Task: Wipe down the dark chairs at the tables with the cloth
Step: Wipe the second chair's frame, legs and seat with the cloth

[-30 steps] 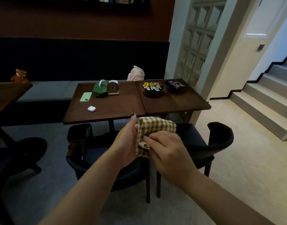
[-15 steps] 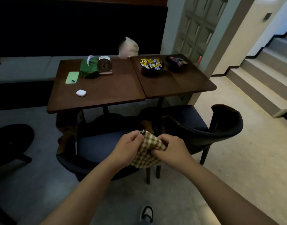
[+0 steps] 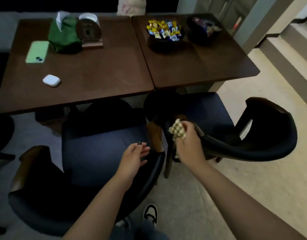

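Two dark wooden tables (image 3: 100, 78) stand pushed edge to edge, the right table (image 3: 201, 64) meeting the left along one seam. Far behind them a grey bench seat (image 3: 3, 19) runs under a near-black wall. On the right, pale beige floor (image 3: 253, 179) leads to steps (image 3: 295, 54) rising at the far right; the light is dim

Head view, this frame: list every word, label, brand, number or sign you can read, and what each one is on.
No text can be read in this frame.
Wrapped sweets in the dark bowl: printed wrappers, too small and blurred to read.
Packets in the second bowl: blurred, unreadable.
Round wooden disc on its stand: no markings can be made out.
Green phone, white earbud case, checked cloth: no lettering visible.
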### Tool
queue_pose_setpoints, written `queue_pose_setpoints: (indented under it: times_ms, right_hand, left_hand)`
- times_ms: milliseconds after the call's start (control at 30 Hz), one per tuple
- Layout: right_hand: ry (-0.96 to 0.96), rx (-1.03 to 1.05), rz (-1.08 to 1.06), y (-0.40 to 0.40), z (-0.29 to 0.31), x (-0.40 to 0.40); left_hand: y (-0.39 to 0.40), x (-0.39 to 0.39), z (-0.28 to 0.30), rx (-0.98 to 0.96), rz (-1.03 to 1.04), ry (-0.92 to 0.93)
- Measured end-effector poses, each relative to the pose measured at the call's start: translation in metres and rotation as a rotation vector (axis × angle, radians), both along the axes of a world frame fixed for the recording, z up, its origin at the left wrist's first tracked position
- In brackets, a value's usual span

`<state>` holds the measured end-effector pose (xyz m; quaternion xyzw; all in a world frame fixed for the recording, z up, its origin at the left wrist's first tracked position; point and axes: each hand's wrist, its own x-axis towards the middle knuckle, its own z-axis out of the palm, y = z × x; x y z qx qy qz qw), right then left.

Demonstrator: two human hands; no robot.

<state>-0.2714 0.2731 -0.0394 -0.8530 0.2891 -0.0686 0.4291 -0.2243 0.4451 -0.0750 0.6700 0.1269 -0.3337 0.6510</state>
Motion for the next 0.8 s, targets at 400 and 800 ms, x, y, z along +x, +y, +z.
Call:
queue_pose_setpoints:
  times_ms: [400, 800]
  right_hand:
    - [0.378, -0.542, 0.862, 0.036, -0.07, 0.028]
    - [1.031, -1.136, 1.284, 0.049, -0.118, 0.164]
  left_hand:
    - [-0.015, 0.082, -0.115, -0.023, 0.154, 0.237]
    - [-0.006, 0.113, -0.156, -0.176, 0.195, 0.363]
